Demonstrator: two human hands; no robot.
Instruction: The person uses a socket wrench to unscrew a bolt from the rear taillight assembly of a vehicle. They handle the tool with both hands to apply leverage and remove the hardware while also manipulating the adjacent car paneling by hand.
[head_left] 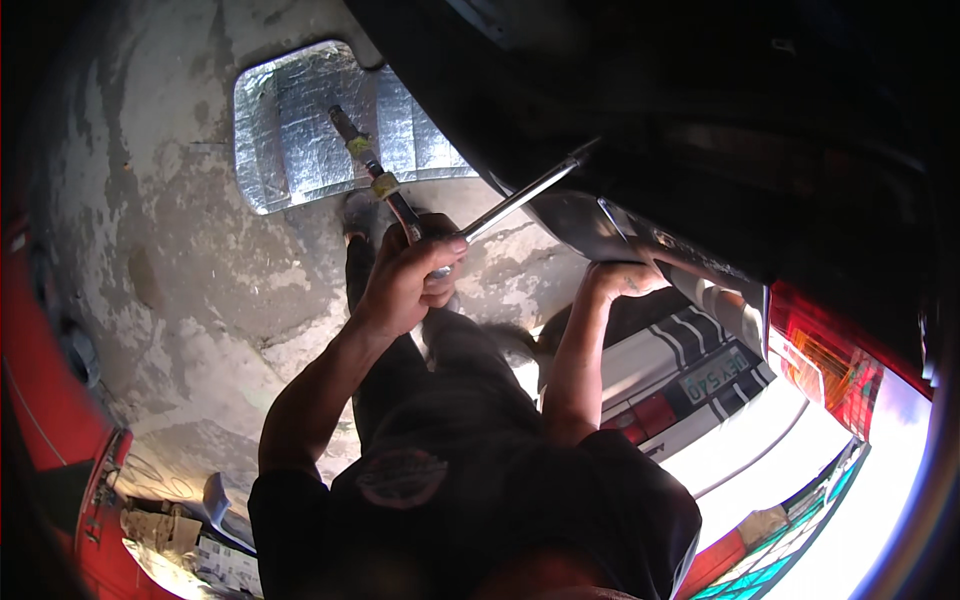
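Note:
My left hand is closed around two tools in front of my body. One is a long dark tool with yellowish bands, pointing up and left. The other, a bright metal shaft with a narrow dark tip, points up and right toward the dark car body. My right hand is at the lower edge of that body, its fingers mostly hidden there. A thin shiny strip or rod runs down toward this hand; whether I grip it cannot be made out.
A silver foil sunshade lies on the stained concrete floor. A red tail light is at right, and a white car with dark stripes stands behind my right arm. Red bodywork and cardboard are at left.

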